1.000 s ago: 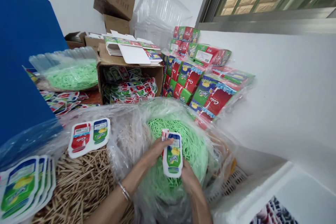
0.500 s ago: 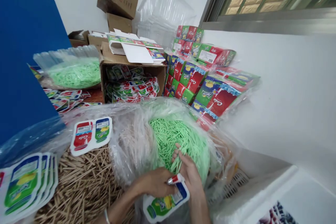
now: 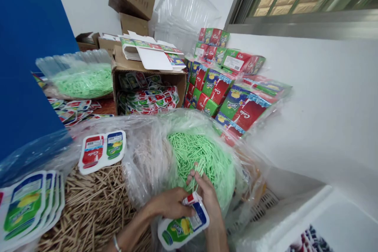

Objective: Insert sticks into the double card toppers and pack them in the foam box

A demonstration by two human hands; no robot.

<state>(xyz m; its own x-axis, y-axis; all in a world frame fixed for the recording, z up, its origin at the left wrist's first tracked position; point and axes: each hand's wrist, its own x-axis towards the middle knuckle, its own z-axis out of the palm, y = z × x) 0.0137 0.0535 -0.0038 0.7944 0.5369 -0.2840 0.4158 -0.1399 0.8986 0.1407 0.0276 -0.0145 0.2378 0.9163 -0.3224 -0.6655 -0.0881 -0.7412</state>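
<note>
My left hand grips a flat printed card pack, green, blue and red, held low near the bottom edge. My right hand pinches a small bunch of green sticks at the near side of the green stick heap, which lies in a clear plastic bag. The two hands touch each other at the card's red end.
A pile of brown sticks lies to the left with a twin-label card on it. Stacked cards sit bottom left. Behind stand a cardboard box of cards, colourful drink cartons, a tray of green sticks, and a blue panel.
The card pack dropped from upright over the green heap to flat and low in my left hand. My right hand left the card and took hold of green sticks.
</note>
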